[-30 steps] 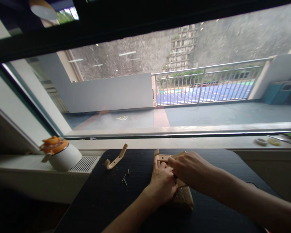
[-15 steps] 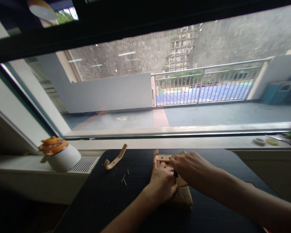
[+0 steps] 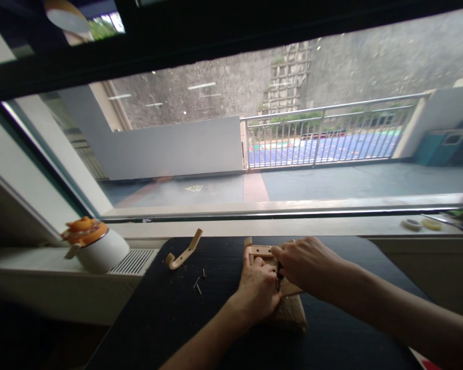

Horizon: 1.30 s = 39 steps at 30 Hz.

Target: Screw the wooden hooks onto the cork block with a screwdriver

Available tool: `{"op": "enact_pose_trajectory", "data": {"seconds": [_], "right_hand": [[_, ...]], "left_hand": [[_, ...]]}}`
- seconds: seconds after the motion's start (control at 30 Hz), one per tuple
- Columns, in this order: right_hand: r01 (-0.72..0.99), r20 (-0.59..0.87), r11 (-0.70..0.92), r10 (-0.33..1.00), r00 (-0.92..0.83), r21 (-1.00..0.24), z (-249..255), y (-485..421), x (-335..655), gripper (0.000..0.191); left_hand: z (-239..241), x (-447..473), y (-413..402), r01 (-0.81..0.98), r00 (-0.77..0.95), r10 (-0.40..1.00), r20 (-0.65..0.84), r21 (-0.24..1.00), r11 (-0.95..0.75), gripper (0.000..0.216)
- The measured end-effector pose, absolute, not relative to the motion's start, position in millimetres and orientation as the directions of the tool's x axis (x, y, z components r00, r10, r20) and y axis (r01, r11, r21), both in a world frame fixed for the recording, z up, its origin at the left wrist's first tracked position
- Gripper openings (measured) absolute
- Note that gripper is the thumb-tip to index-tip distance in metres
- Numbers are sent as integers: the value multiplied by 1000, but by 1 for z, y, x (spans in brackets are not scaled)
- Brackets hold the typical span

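A wooden block (image 3: 291,312) lies on the dark table, with pale bent-wood pieces on top of it. One of these, a hook-shaped wooden piece with holes (image 3: 261,251), crosses the block's far end. My left hand (image 3: 257,288) is closed over the block, its index finger stretched up to the hook piece's left end. Just to the right, my right hand (image 3: 306,262) is closed at the hook piece's right end. Something small and dark shows between the hands; its kind and most of its shape are hidden.
A second wooden hook (image 3: 185,254) lies at the table's far left, near several loose screws or nails (image 3: 198,285). On the sill stand a white pot with an orange animal lid (image 3: 98,246) and, at right, tape rolls (image 3: 431,224). A window rises behind the table (image 3: 146,313).
My right hand has turned slightly over the wood, its wrist and forearm shifting a little. The left hand and the loose pieces stay where they were.
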State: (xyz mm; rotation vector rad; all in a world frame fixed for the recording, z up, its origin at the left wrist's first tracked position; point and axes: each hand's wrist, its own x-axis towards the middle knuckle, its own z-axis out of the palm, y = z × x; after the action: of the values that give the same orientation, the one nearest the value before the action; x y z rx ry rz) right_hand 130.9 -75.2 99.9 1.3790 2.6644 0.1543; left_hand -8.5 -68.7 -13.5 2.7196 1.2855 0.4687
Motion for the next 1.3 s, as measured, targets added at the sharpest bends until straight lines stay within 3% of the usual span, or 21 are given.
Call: {"op": "enact_pose_trajectory", "data": {"seconds": [0.13,0.5,0.93,1.13,1.3], "right_hand": [[767,-96,627,779,-620,137,102,-78,128,27],[802,-72,572,819,-569,171,92,-71,126,12],[762,-157,635,772,-616,126,100,-80,122,18],[769,-127,626,780,-613,126,92,-74,125,22],[791,-96,595,804,-587,141,92,-69,131,15]], "left_hand": [[-12,-9,-69,736,581,772,258,239,-633,24],[-14,-10,-67,740,597,776,205,233,-631,25],[-9,-9,-71,731,577,780,242,274,-626,22],[-8,-9,-69,739,586,781,217,252,-625,19],[-8,-9,-70,738,602,771,207,225,-636,15]]}}
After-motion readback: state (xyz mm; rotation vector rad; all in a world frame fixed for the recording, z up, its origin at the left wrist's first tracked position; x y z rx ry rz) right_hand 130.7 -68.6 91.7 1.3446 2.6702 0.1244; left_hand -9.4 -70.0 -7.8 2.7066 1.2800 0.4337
